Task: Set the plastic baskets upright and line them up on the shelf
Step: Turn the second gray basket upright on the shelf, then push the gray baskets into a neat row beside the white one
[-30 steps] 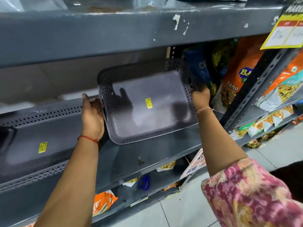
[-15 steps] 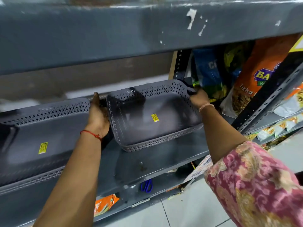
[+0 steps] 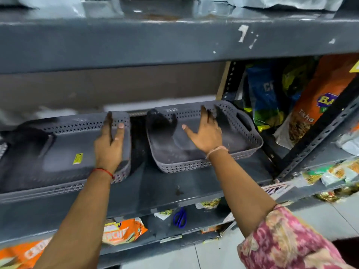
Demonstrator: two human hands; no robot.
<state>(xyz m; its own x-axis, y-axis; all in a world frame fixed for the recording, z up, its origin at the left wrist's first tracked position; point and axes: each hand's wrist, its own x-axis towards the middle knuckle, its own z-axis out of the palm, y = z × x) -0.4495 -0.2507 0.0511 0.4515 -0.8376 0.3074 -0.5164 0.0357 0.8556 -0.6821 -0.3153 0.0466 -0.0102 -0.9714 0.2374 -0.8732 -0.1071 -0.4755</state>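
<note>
Two grey perforated plastic baskets rest upright, side by side, on the grey metal shelf. The left basket is wide and carries a yellow sticker. The right basket is smaller, with a handle slot in its right wall. A narrow gap separates them. My left hand lies flat over the left basket's right end, fingers pointing to the back. My right hand hovers with spread fingers over the inside of the right basket, holding nothing.
Snack bags, blue and orange, stand right of the baskets behind a slotted upright. The upper shelf's edge hangs low overhead. On the shelf below lie orange packets and blue scissors. Tiled floor at lower right.
The right basket went from tilted on its edge to flat on the shelf. Both hands let go of its ends; the left moved onto the left basket, the right over the right basket.
</note>
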